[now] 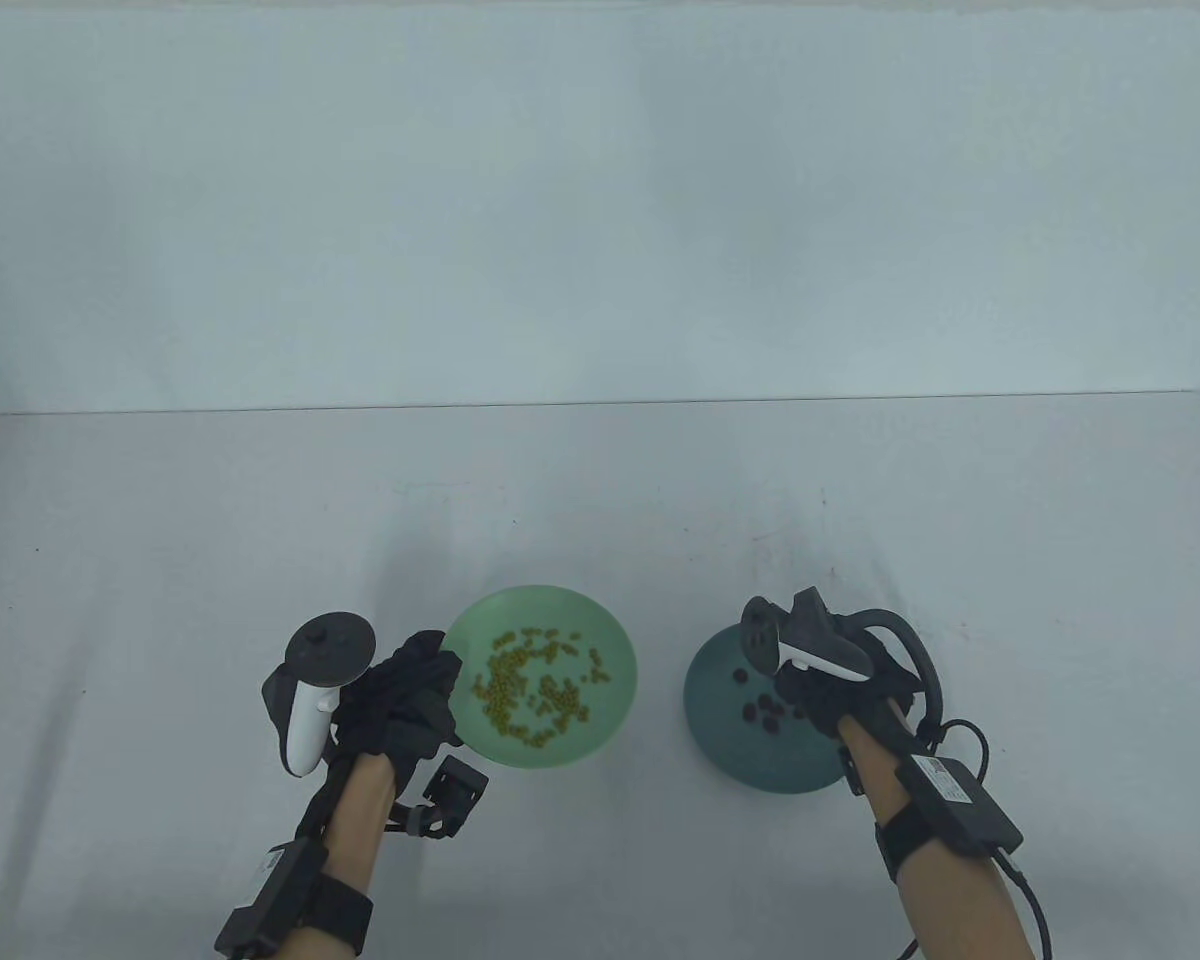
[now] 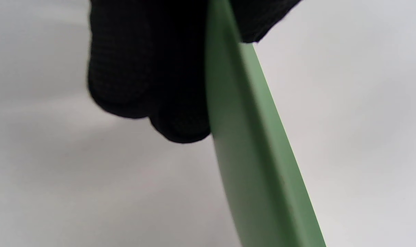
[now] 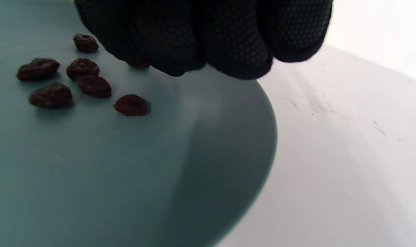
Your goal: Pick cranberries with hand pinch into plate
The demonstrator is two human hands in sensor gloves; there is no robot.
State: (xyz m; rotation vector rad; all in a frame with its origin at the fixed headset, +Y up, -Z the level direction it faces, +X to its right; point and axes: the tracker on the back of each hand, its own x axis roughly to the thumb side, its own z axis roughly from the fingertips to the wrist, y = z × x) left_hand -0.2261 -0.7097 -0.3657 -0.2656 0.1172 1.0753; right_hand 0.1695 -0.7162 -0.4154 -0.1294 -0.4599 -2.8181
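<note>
A teal plate (image 1: 725,745) at the right front holds several dark red cranberries (image 1: 765,712), seen close in the right wrist view (image 3: 91,86). My right hand (image 1: 825,700) hovers low over this plate (image 3: 125,171), its fingers (image 3: 228,41) bunched together. One cranberry (image 3: 139,64) peeks out just under the fingertips; I cannot tell if it is pinched. My left hand (image 1: 415,690) grips the left rim of a green plate (image 1: 560,596) of small yellow-green pieces (image 1: 530,690). In the left wrist view the fingers (image 2: 142,68) lie under the rim (image 2: 256,154).
Both plates stand near the front of a grey-white table (image 1: 600,500). A few dark specks (image 1: 760,540) mark the surface behind the teal plate. Wrist cables (image 1: 970,740) trail behind the right hand.
</note>
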